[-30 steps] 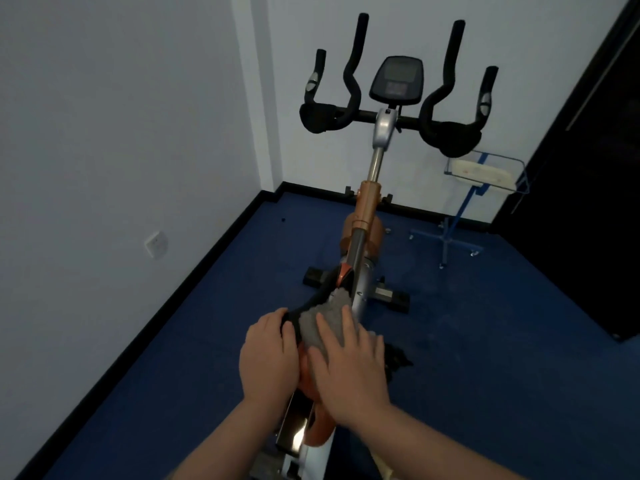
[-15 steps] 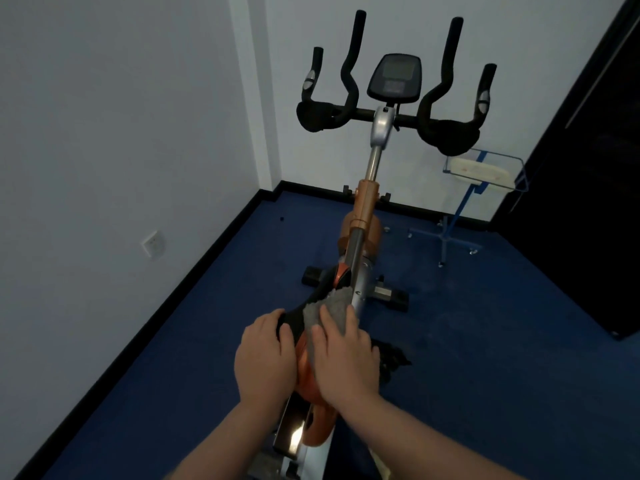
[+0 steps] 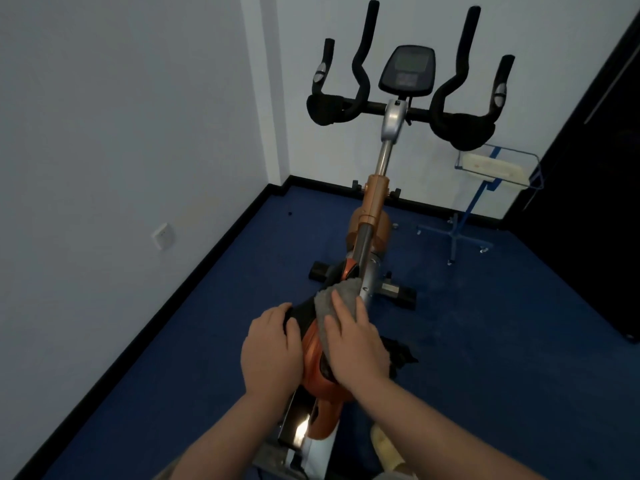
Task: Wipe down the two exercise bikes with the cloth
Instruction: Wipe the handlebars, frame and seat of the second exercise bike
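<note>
— Where is the cloth just now?

— The grey terry cloth [image 3: 337,301] lies over the top of the orange-and-silver exercise bike [image 3: 372,216], on the orange frame just behind the slanted silver post. The right hand [image 3: 353,344] lies flat on it, fingers straight and a little spread, pressing the cloth down onto the frame.

— And the other hand?

— The left hand [image 3: 272,351] rests on the left side of the same frame, just beside the right one. Its fingers bend over a black part of the bike; I cannot tell whether they truly grip it or only lie on it.

— What else do you see from where you stand?

— The black curved handlebars [image 3: 401,109] stand high at the far end, with a dark console screen [image 3: 408,71] between them. The bike stands on dark blue carpet [image 3: 485,341] in the corner of white walls. To the right, near the wall, is a blue wire stand [image 3: 467,216] carrying a pale tray [image 3: 497,169]. A white wall socket [image 3: 162,235] sits low on the left wall.
</note>
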Demonstrator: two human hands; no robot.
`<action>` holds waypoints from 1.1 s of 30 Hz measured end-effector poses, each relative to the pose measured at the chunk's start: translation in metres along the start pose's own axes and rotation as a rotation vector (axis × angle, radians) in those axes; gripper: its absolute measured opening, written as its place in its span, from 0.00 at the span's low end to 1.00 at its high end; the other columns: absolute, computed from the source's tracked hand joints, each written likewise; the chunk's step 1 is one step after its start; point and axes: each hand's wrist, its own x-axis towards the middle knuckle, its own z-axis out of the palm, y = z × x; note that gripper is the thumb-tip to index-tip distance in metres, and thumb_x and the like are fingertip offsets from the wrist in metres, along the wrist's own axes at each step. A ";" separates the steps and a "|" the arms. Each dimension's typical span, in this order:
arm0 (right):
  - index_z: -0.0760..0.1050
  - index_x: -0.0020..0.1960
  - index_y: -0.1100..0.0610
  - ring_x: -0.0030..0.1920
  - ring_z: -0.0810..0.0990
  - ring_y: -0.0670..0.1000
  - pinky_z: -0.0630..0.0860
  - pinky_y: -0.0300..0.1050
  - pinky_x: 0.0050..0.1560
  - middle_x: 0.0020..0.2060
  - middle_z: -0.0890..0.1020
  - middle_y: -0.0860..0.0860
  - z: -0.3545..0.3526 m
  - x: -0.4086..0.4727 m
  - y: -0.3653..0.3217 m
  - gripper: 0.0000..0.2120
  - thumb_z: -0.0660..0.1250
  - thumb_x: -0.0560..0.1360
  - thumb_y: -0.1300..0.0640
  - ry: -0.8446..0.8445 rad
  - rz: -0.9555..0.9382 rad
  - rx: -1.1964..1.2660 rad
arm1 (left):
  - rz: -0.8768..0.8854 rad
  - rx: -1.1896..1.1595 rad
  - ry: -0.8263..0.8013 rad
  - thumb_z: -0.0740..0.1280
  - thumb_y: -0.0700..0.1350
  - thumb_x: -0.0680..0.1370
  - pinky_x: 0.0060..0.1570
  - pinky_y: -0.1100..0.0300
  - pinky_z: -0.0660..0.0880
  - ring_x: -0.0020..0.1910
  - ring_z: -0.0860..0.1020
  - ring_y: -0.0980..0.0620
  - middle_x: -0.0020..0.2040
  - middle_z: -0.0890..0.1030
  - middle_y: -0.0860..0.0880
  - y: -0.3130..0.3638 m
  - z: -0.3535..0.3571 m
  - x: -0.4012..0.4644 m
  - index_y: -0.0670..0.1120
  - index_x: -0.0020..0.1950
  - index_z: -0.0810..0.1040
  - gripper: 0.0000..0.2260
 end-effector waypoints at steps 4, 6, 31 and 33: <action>0.37 0.76 0.37 0.75 0.50 0.53 0.62 0.53 0.71 0.78 0.40 0.47 0.019 -0.039 0.010 0.26 0.42 0.80 0.39 0.026 -0.036 -0.053 | 0.011 0.009 0.008 0.58 0.46 0.81 0.51 0.62 0.67 0.58 0.74 0.55 0.61 0.78 0.53 0.000 -0.001 -0.001 0.48 0.66 0.75 0.15; 0.31 0.74 0.37 0.76 0.42 0.53 0.55 0.54 0.75 0.76 0.35 0.46 0.027 -0.051 0.011 0.28 0.38 0.77 0.38 0.019 -0.063 -0.070 | 0.014 0.012 0.014 0.58 0.45 0.81 0.50 0.63 0.66 0.57 0.74 0.55 0.60 0.78 0.53 0.000 0.000 0.000 0.48 0.65 0.76 0.15; 0.37 0.79 0.48 0.76 0.53 0.60 0.60 0.53 0.71 0.77 0.36 0.57 0.001 0.033 0.003 0.32 0.42 0.80 0.38 -0.148 -0.055 -0.036 | -0.034 0.003 0.066 0.57 0.50 0.78 0.50 0.63 0.68 0.55 0.74 0.58 0.57 0.79 0.55 0.001 0.004 -0.004 0.50 0.62 0.78 0.17; 0.37 0.78 0.47 0.77 0.47 0.57 0.57 0.51 0.73 0.75 0.30 0.53 0.007 0.011 0.016 0.34 0.34 0.75 0.34 -0.154 -0.187 -0.143 | -0.053 0.001 0.093 0.56 0.51 0.77 0.49 0.65 0.66 0.54 0.73 0.60 0.56 0.80 0.56 0.003 0.002 -0.005 0.51 0.61 0.78 0.17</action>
